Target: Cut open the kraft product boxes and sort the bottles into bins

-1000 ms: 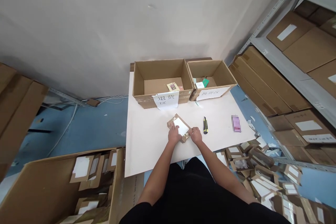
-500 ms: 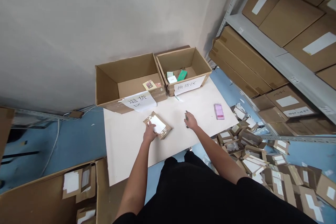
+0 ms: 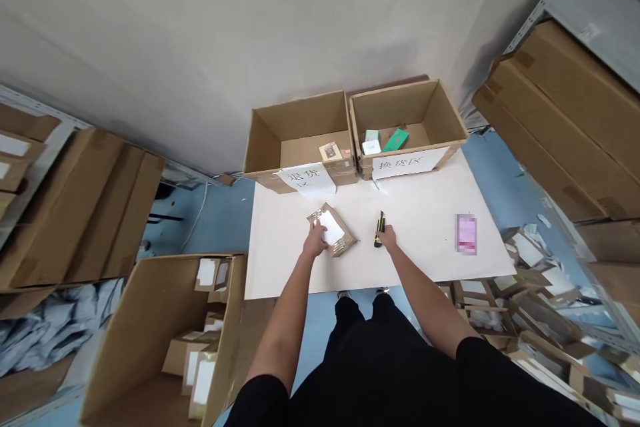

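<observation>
On the white table lies a small cardboard parcel point(image 3: 344, 241), wrapped in clear tape and with a white label on top. My left hand point(image 3: 316, 239) grips its left side, the fingers on the label and the thumb at the near edge. To the right of the parcel, my right hand point(image 3: 387, 237) holds a black and yellow utility knife point(image 3: 380, 229) just over the tabletop. Whether its blade is out I cannot make out. A blurred-out pink item point(image 3: 466, 234) lies farther right on the table.
Two open cartons with paper signs, the left point(image 3: 260, 177) and the right point(image 3: 443, 159), stand at the table's back, small boxes inside. A large carton point(image 3: 125, 320) holding parcels is at the lower left. Opened boxes point(image 3: 530, 313) litter the floor at right. Shelves flank both sides.
The view has swung left, so the table appears farther right and the left shelf shows. The knife is now seen more fully in my right hand, nearer the parcel. My left hand stays on the parcel.
</observation>
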A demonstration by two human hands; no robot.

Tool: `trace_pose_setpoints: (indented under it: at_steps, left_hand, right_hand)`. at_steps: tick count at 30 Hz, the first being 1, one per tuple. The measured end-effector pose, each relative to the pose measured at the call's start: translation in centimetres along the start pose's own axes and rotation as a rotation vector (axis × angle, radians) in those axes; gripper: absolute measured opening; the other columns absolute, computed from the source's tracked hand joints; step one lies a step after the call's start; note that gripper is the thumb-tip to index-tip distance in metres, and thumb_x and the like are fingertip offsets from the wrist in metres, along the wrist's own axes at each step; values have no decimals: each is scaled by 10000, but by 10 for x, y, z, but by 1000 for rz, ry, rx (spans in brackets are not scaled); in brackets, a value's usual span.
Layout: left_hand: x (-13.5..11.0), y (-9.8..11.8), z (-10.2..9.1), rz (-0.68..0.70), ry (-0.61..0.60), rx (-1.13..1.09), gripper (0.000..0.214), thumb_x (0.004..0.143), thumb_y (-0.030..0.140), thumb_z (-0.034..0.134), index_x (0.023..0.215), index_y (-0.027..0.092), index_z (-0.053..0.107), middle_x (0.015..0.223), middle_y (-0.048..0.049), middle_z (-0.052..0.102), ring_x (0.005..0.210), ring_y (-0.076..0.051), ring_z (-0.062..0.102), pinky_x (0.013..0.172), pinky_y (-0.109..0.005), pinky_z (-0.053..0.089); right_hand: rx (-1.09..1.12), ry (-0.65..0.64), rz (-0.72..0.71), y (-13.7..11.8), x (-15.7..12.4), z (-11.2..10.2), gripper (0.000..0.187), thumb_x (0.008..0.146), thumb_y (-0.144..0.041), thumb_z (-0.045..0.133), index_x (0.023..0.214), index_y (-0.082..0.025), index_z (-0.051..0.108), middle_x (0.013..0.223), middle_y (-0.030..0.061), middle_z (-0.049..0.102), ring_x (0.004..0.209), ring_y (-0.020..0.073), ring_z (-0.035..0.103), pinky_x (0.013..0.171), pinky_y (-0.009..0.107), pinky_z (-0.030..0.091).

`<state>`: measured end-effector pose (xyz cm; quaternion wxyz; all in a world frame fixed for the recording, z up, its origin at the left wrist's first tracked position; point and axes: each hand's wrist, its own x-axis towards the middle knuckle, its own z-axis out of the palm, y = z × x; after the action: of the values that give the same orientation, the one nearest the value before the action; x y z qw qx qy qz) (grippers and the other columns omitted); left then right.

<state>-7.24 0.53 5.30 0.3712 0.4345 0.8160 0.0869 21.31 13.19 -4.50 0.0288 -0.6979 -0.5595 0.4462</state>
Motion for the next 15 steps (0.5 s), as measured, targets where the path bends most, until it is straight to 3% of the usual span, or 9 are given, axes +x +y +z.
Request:
trace_pose_setpoints:
  at_steps: [3,5,9,12,15]
  left_hand:
    - [0,-4,2,38,-37,-5,686,640,158,948,1212,236,577,1786,-128,137,1661,-320,24,1152,-429,474]
    - [1,-5,4,49,-31,24,666,658,156,938,1210,241,575,1788,-124,135,1662,-318,10,1159,-441,461]
    - [4,-6,9,48,15,98,656,653,168,950,1200,242,595,1779,-129,177,1658,-341,48,1231,-477,362]
    - [4,-9,12,62,38,81,671,625,192,978,1178,242,601,1767,-145,214,1654,-339,98,1234,-459,343]
    - [4,-13,12,77,43,57,645,614,194,982,1136,242,606,1757,-132,254,1649,-325,138,1232,-440,335]
  right_hand:
    - [210,-97,-152,-35,-16,3,515,919,-314,579,1408,-224,446,1046,18,742,777,182,741,721,284,576]
    - [269,-201,-335,-65,-34,9,649,954,-314,505,1566,-269,291,1050,-1,743,697,174,716,721,314,586]
    - [-92,-239,-637,-128,-73,29,626,1015,-294,504,1614,-260,324,1167,76,762,921,239,735,863,336,545]
    - [-374,-241,-652,-162,-92,45,586,1043,-247,481,1616,-256,359,1245,102,755,1047,270,726,897,331,505]
    - [-549,-243,-607,-181,-103,56,563,1053,-212,461,1607,-264,380,1270,106,748,1091,269,723,892,323,488]
